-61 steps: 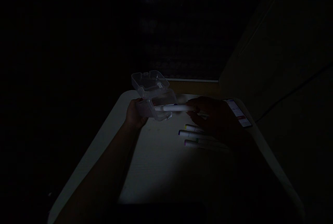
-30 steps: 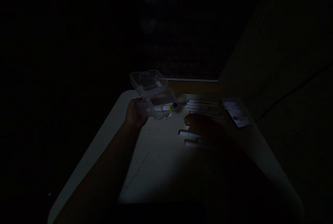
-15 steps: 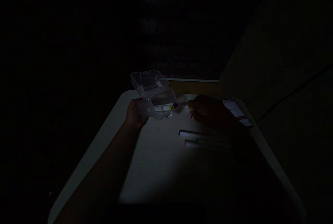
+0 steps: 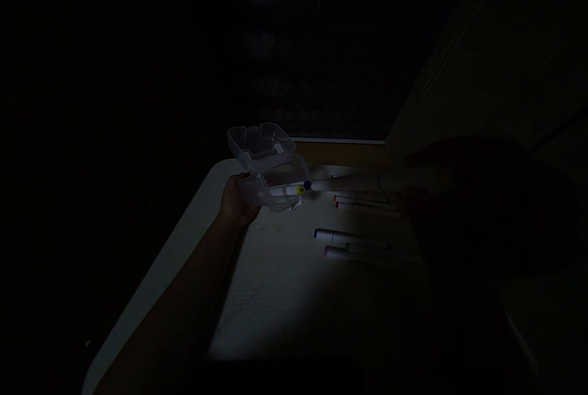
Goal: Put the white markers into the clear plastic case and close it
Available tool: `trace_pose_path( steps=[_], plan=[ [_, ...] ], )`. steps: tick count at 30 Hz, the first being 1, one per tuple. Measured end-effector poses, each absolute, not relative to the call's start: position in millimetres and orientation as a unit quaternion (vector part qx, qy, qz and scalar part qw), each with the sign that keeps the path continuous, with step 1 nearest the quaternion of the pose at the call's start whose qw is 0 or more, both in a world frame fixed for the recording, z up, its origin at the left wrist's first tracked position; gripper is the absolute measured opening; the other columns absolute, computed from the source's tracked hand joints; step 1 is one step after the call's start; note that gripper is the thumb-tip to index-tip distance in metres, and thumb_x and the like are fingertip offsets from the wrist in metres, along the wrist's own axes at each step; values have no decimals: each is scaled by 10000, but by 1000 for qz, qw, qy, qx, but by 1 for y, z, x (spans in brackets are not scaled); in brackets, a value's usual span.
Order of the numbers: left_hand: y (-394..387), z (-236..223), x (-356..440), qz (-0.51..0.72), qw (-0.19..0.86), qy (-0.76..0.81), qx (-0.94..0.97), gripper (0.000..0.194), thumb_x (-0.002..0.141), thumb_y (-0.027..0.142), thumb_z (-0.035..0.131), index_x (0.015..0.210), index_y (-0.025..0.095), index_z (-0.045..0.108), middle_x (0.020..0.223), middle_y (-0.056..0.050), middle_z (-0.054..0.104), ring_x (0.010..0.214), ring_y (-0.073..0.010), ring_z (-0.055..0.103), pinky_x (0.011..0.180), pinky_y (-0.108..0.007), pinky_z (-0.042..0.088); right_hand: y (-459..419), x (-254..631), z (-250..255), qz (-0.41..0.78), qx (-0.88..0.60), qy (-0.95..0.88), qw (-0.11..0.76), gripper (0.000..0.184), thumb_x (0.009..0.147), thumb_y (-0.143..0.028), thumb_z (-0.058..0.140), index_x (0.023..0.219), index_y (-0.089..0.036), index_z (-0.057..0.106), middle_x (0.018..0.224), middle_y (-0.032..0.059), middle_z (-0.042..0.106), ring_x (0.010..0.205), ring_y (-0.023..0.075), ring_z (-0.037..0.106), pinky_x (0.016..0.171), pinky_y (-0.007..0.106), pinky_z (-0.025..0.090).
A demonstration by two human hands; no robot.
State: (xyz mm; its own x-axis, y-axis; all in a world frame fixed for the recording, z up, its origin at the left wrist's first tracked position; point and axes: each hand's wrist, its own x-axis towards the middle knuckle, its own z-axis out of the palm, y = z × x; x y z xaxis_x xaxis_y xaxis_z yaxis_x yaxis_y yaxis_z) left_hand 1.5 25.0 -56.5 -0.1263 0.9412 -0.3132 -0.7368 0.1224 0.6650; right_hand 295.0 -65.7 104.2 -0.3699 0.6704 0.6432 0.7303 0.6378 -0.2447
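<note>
My left hand (image 4: pixel 236 204) is closed round the lower part of a clear plastic case (image 4: pixel 287 168), its lid hinged back. Inside lie markers (image 4: pixel 285 191), one with a yellow end and one with a purple end. My right hand (image 4: pixel 441 199) is a dark shape raised close to the camera, gripping a white marker (image 4: pixel 353 183) that points left toward the case's mouth. Its fingers are mostly lost in shadow. Below it on the table lie markers with orange and red ends (image 4: pixel 362 204), then a marker with a dark blue end (image 4: pixel 342 237) and a pink-ended marker (image 4: pixel 349 254).
The pale table (image 4: pixel 257 285) has rounded corners, and shadow covers its near right part. A wall (image 4: pixel 496 89) rises on the right. The surroundings are very dark.
My right hand has lifted a marker off the table and moved right and closer to the camera, uncovering the orange- and red-ended markers and hiding the phone. The left hand and case have barely shifted.
</note>
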Motion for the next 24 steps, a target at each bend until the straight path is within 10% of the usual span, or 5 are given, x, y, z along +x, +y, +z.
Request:
trace_pose_path(
  steps=[24],
  plan=[
    [24, -43, 3, 647, 649, 381, 127, 243, 793, 263, 426, 847, 116, 612, 697, -80, 654, 647, -204, 636, 620, -307, 540, -61, 253, 95, -33, -304, -825, 476, 139, 843, -222, 563, 979, -203, 579, 914, 9, 675, 838, 121, 651, 719, 219, 542]
  ],
)
